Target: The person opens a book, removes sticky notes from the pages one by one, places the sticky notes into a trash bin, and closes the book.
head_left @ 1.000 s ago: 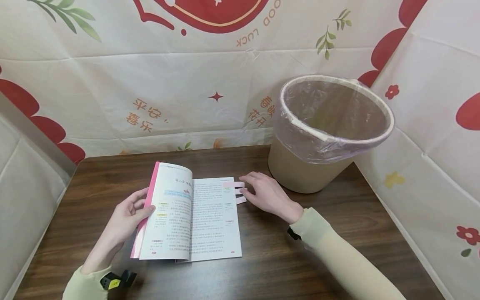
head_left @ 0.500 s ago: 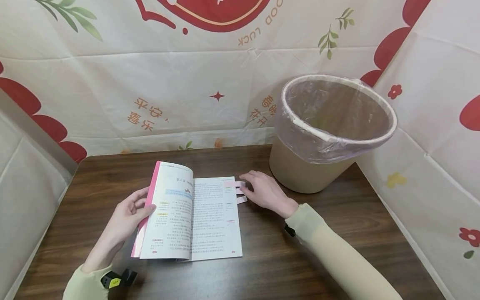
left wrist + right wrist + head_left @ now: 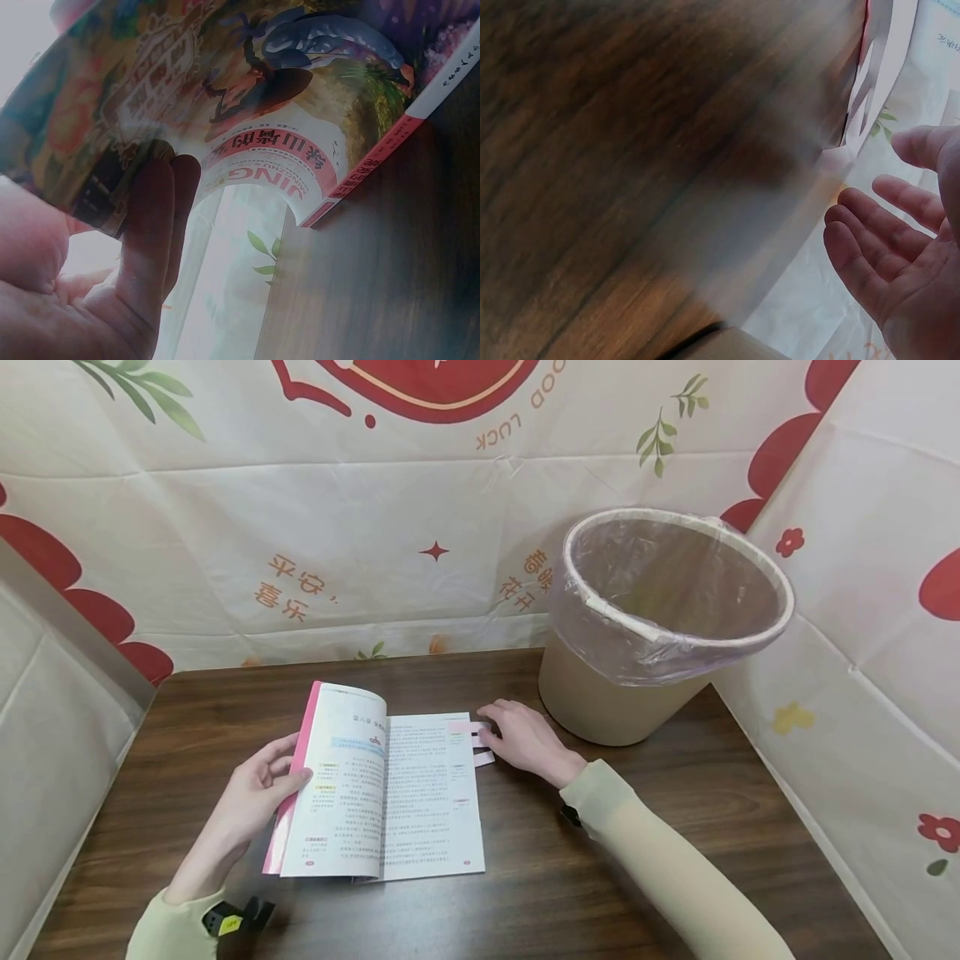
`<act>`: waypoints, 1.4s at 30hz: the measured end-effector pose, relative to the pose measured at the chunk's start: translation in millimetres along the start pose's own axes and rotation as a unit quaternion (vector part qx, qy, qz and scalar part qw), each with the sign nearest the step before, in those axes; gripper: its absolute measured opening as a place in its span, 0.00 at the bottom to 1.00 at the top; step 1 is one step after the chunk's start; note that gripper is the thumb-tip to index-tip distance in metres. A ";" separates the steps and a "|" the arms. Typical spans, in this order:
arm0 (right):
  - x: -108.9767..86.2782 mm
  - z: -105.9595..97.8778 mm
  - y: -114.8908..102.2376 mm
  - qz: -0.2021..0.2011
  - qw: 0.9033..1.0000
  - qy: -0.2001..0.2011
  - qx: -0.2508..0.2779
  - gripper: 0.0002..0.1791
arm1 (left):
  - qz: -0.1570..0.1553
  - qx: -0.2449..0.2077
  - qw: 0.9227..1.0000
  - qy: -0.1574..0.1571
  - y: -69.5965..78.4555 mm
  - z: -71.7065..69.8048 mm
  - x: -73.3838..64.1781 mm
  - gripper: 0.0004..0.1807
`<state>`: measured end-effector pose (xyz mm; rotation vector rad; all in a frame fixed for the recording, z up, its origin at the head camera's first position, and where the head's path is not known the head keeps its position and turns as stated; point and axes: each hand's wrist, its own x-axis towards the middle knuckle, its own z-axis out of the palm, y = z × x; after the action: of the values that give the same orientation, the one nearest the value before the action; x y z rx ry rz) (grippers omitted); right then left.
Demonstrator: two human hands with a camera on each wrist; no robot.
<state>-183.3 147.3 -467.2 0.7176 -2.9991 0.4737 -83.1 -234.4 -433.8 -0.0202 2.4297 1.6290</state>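
An open book [image 3: 427, 802] with a pink cover edge lies on the brown table, its left half raised and curved. My left hand [image 3: 255, 789] grips that raised half, thumb on the page side and fingers behind the illustrated cover [image 3: 225, 82]. Pale pink paper strips [image 3: 483, 759] stick out past the right page edge. Beside them is my right hand [image 3: 528, 739], its fingertips close to the upper strips. In the right wrist view its fingers are loosely bent and the thumb stands apart, with nothing held between them; whether a fingertip touches a strip I cannot tell.
A beige waste bin [image 3: 600, 693] lined with a clear plastic bag stands at the table's back right. A printed cloth [image 3: 375, 552] hangs behind and along both sides. Bare wooden table [image 3: 585, 893] shows around the book.
My right hand has shifted very slightly at the strips, with its wrist and forearm moving a little left. The left hand and book hold still.
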 end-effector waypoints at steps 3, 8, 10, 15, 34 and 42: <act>2.2 2.4 0.3 0.004 1.000 -0.004 0.003 0.19 | -0.001 0.000 1.000 0.000 -0.1 -0.2 0.2 0.39; 4.3 4.9 -1.2 0.005 1.000 -0.009 0.007 0.18 | -0.003 -0.002 1.000 -0.001 -0.4 0.0 0.1 0.39; 5.0 5.5 -2.2 0.005 1.000 -0.010 0.007 0.17 | -0.003 -0.003 1.000 -0.001 -0.5 0.2 -0.3 0.39; 6.0 6.8 -4.0 0.005 1.000 -0.013 0.009 0.16 | -0.002 -0.003 1.000 0.000 -0.2 0.6 -1.3 0.40; 10.7 12.2 -2.5 -0.009 1.000 -0.007 -0.008 0.14 | -0.005 -0.007 1.000 0.000 -0.4 0.3 -1.2 0.40; 13.7 10.9 -4.2 -0.005 1.000 -0.007 -0.018 0.14 | 0.001 -0.009 1.000 -0.001 -1.2 -0.5 -0.3 0.40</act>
<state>-193.1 134.4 -475.1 0.7353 -3.0067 0.4159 -82.8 -235.4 -434.7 -0.0195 2.4134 1.6513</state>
